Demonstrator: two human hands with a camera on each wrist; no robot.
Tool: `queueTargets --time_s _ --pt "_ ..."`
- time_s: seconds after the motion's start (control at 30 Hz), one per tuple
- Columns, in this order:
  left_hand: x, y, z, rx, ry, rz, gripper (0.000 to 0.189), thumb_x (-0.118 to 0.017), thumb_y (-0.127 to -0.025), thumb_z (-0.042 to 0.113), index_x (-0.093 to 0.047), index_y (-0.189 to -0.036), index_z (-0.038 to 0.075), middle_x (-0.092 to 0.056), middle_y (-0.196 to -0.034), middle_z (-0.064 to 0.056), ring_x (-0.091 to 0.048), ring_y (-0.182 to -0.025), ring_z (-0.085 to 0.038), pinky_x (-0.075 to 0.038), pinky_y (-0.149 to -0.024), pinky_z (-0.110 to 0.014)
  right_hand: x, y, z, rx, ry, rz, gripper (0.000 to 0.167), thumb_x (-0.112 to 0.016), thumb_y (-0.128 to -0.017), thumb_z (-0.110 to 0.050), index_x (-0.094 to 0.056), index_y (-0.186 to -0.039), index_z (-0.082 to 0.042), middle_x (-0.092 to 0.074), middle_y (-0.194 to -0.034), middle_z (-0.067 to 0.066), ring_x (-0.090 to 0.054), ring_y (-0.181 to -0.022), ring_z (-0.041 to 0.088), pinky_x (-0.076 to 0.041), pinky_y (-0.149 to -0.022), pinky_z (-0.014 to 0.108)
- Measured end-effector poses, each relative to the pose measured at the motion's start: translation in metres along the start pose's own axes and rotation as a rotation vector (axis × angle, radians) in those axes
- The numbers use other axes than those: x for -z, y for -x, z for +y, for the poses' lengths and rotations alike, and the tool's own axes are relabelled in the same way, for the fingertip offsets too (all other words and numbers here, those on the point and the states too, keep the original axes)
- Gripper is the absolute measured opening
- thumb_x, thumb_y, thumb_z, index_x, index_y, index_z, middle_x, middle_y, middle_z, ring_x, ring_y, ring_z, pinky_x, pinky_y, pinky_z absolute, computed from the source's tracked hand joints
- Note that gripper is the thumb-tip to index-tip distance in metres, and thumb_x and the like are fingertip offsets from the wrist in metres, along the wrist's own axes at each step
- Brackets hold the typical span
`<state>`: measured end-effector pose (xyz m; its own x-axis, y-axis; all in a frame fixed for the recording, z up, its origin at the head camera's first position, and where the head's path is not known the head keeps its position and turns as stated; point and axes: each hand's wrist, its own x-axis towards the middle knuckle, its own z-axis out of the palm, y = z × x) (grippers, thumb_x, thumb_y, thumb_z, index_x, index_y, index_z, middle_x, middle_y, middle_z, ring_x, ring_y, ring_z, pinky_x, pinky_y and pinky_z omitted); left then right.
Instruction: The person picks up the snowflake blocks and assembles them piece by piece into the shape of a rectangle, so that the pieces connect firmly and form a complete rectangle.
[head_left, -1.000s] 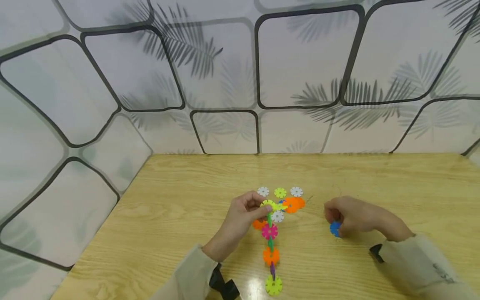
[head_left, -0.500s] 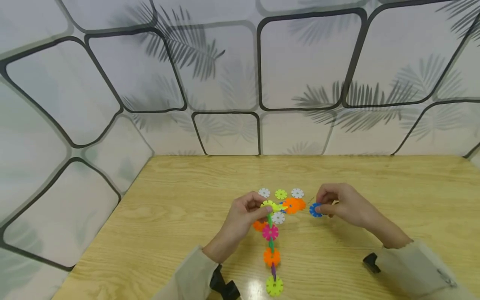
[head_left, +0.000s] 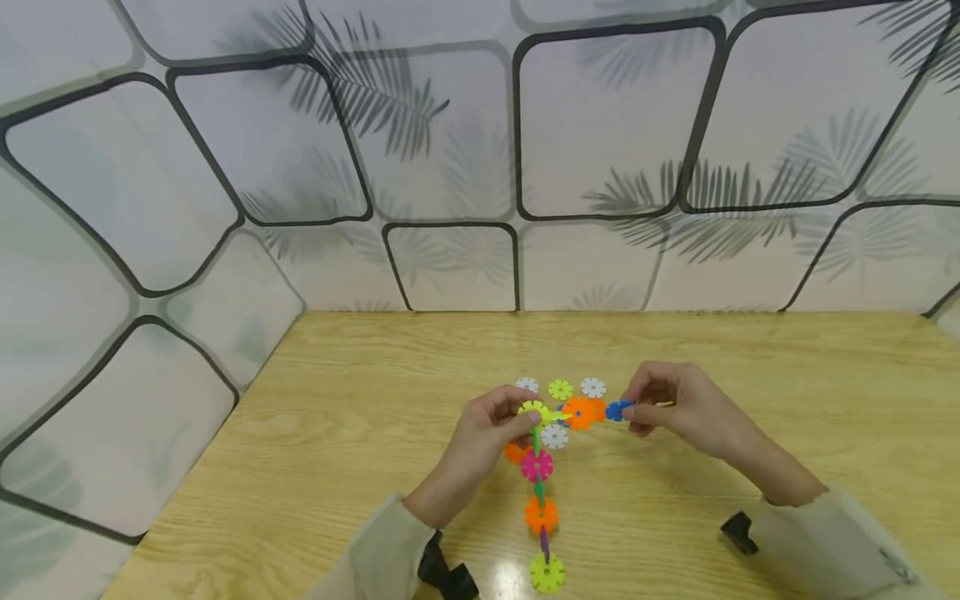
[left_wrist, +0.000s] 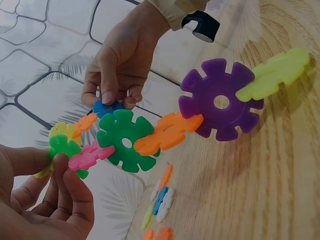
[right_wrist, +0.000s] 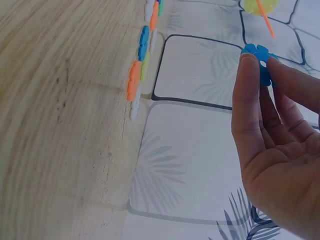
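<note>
My left hand [head_left: 491,429] pinches a yellow notched plastic disc [head_left: 533,411], part of a chain of interlocking flower-shaped discs. From it the chain hangs toward the table's front: green, a pink disc [head_left: 537,465], green, an orange disc [head_left: 542,517], a purple disc [left_wrist: 217,100] and a yellow-green end disc [head_left: 547,573]. A short branch runs right to another orange disc [left_wrist: 84,125]. My right hand [head_left: 678,408] pinches a blue disc [right_wrist: 259,57] between thumb and fingertips. The blue disc is very near the branch's orange end; whether they touch I cannot tell.
Several loose discs lie on the wooden table [head_left: 360,400] behind and below the chain, including a white disc [head_left: 592,387], a yellow disc [head_left: 560,389] and another white disc [head_left: 555,437]. A patterned wall [head_left: 450,262] borders the table's back and left.
My right hand has lifted the blue disc and carried it left and away from me to the branch's end, turning it flatter. The left hand has stayed nearly still with the chain.
</note>
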<state>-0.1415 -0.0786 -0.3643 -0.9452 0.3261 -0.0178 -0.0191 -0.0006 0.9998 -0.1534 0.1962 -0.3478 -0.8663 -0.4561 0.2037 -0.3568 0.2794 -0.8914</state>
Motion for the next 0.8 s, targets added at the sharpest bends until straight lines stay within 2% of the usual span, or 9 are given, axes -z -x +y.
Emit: queueTargets --time_s 0.3,0.47,0.8 --pt "-0.0001 -0.0065 0.0035 0.002 -0.002 0.014 0.021 -0.063 -0.1 0.005 -0.063 -0.117 -0.007 -0.061 -0.088 -0.002 -0.059 -0.074 -0.012 -0.054 -0.076 -0.028 0.0043 -0.0055 -0.0025 0.052 -0.037 -0.032 0.012 -0.064 -0.093 0.012 -0.065 -0.091 0.0 -0.069 -0.091 0.022 -0.071 -0.074 0.022 -0.061 -0.065 0.035" --pt "-0.0014 -0.0074 0.0038 0.018 0.012 0.019 0.021 -0.063 -0.1 0.005 -0.063 -0.116 -0.007 -0.061 -0.088 -0.002 -0.059 -0.074 -0.012 -0.054 -0.075 -0.027 0.0042 -0.0064 -0.0022 0.065 -0.075 -0.043 0.007 -0.064 -0.091 0.014 -0.062 -0.09 0.007 -0.069 -0.093 0.023 -0.071 -0.076 0.02 -0.061 -0.067 0.036" --pt "-0.0046 -0.0034 0.0015 0.033 0.042 0.03 0.023 -0.065 -0.098 0.005 -0.062 -0.116 -0.009 -0.062 -0.086 -0.002 -0.059 -0.073 -0.011 -0.054 -0.073 -0.026 -0.0002 -0.0029 0.0019 0.102 -0.121 -0.066 0.013 -0.064 -0.089 0.016 -0.058 -0.086 0.005 -0.071 -0.098 0.016 -0.071 -0.083 0.018 -0.061 -0.07 0.036"
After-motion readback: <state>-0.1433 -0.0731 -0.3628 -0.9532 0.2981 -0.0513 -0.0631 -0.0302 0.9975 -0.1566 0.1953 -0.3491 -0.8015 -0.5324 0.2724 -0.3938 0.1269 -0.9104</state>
